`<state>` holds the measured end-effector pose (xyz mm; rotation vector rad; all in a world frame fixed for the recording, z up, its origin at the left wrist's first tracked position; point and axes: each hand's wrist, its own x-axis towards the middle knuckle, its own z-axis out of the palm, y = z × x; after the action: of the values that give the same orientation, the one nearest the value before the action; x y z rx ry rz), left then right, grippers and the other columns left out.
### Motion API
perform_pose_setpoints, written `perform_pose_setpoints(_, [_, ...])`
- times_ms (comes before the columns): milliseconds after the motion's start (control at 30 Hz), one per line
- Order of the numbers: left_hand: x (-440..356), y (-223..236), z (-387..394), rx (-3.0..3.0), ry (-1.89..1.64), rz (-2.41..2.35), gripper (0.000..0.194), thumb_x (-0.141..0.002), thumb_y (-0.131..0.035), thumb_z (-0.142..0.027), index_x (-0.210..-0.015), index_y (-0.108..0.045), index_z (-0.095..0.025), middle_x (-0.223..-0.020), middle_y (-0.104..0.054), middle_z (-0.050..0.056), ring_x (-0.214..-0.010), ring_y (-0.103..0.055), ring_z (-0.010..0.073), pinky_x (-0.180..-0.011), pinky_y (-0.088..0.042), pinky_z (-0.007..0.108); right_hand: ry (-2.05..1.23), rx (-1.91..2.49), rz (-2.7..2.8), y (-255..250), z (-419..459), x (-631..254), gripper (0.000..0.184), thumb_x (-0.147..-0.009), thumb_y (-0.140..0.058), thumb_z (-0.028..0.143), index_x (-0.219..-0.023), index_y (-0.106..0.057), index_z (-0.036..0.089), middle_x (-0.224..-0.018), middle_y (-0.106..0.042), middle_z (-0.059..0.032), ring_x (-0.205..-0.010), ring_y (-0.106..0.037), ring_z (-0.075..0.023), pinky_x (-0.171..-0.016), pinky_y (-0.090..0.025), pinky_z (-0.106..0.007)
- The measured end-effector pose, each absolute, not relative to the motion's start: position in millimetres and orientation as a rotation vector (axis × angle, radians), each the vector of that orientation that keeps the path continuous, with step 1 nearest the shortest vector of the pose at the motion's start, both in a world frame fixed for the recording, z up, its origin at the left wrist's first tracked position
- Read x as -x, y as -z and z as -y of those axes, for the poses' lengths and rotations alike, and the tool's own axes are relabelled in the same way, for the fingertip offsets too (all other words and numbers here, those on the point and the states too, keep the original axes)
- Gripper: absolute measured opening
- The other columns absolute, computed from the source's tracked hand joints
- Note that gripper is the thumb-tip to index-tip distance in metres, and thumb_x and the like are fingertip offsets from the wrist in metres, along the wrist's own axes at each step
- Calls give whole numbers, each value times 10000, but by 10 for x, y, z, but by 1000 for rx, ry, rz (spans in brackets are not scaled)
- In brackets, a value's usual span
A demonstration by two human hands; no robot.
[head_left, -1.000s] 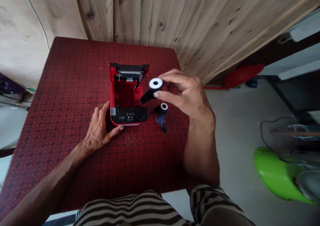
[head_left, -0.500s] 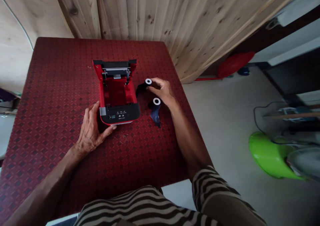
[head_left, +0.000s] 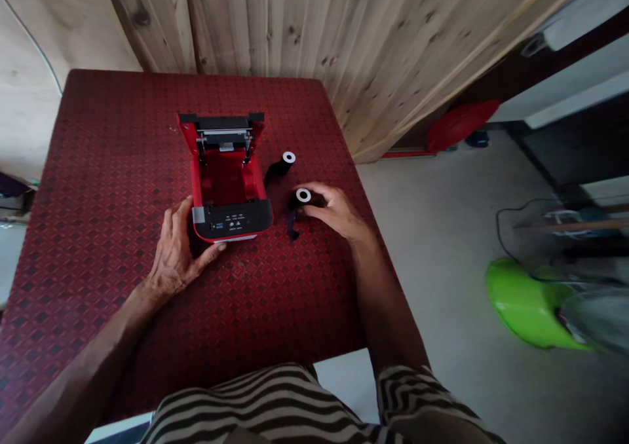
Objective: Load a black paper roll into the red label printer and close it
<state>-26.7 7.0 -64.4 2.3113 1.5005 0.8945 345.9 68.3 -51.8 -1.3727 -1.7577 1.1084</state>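
A small red and black printer (head_left: 230,216) sits on the table with its lid raised and its red inner bay bare. My left hand (head_left: 175,251) grips its front left corner, fingers along the side and thumb at the front. To the printer's right, my right hand (head_left: 334,209) is closed around a roll of black ribbon (head_left: 297,203), which stands on end with a white core on top and a loose dark tail. Behind it, a second black ribbon roll (head_left: 284,166) stands upright by itself, its tail reaching toward the printer.
The red patterned table (head_left: 122,136) backs onto a wooden plank wall (head_left: 275,25). Right of the table, a bright green plastic object (head_left: 521,306) is on the floor, with a cable near it. A red rounded object (head_left: 462,126) is farther back.
My right hand set the ribbon roll it was holding upright on the table, let go, and moved nearer to take hold of the other roll. My left hand has stayed on the printer.
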Motion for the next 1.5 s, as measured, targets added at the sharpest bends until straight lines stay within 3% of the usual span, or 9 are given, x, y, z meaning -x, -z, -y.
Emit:
perform_pose_setpoints(67, [263,656,-63,-2310,-890,-1495,988,-949,-660,-692,-1684,-208,-210,-1515,-510,215,-1374,-534,394,-1121,-533,605,-1104,1388,1706,512,-699,-3410,368,-760,-847,381,-1088,-776,231,-1076,-790,-52,-1026,-735,-267,-984,-574,-488])
perform_pose_setpoints(133, [255,666,-57,-2299,-890,-1492,980,-954,-647,-703,-1681,-206,-217,-1515,-511,211,-1371,-540,385,-1114,-541,597,-1080,1363,1676,373,-657,-3397,370,-789,-844,405,-1112,-765,241,-1101,-767,-51,-1036,-728,-258,-946,-586,-457])
perform_pose_setpoints(267, [243,675,-50,-2251,-872,-1524,977,-951,-606,-754,-1670,-224,-215,-1503,-513,213,-1360,-545,389,-1101,-544,613,-904,1244,1971,-290,-501,-3306,298,-931,-746,311,-1228,-744,292,-1202,-759,-41,-1131,-714,-250,-1041,-547,-454])
perform_pose_setpoints(433, [243,670,-40,-2213,-849,-1520,972,-952,-587,-771,-1660,-237,-206,-1499,-501,212,-1346,-546,371,-1092,-553,589,-660,1029,2368,-855,-565,-2732,400,-925,-708,180,-1316,-665,248,-1277,-740,-69,-1168,-695,-277,-1066,-534,-474])
perform_pose_setpoints(633, [235,671,-29,-2195,-870,-1508,968,-945,-651,-719,-1665,-242,-217,-1492,-521,203,-1343,-550,360,-1116,-535,592,-361,1169,2753,-665,-909,-2057,241,-952,-598,43,-1144,-684,159,-1147,-750,-123,-1124,-674,-276,-998,-530,-421])
perform_pose_setpoints(933, [221,674,-18,-2164,-877,-1515,991,-932,-655,-735,-1669,-266,-198,-1511,-526,218,-1348,-554,375,-1112,-532,607,-171,1399,2886,-704,-893,-1748,385,-954,-531,-10,-1267,-706,128,-1107,-785,-157,-961,-738,-272,-778,-514,-358])
perform_pose_setpoints(1233, [215,667,-16,-2170,-876,-1521,975,-939,-639,-746,-1663,-275,-203,-1488,-536,212,-1343,-562,366,-1098,-545,583,-165,1364,2907,-598,-963,-1770,305,-944,-563,-17,-1158,-759,81,-1091,-787,-183,-1061,-728,-308,-904,-553,-411])
perform_pose_setpoints(1500, [205,649,-10,-2150,-870,-1527,971,-938,-644,-743,-1662,-278,-210,-1515,-528,212,-1382,-533,388,-1132,-515,630,-250,1465,2937,-535,-1060,-1685,333,-943,-527,-19,-1124,-793,66,-1060,-787,-211,-984,-756,-319,-821,-568,-416])
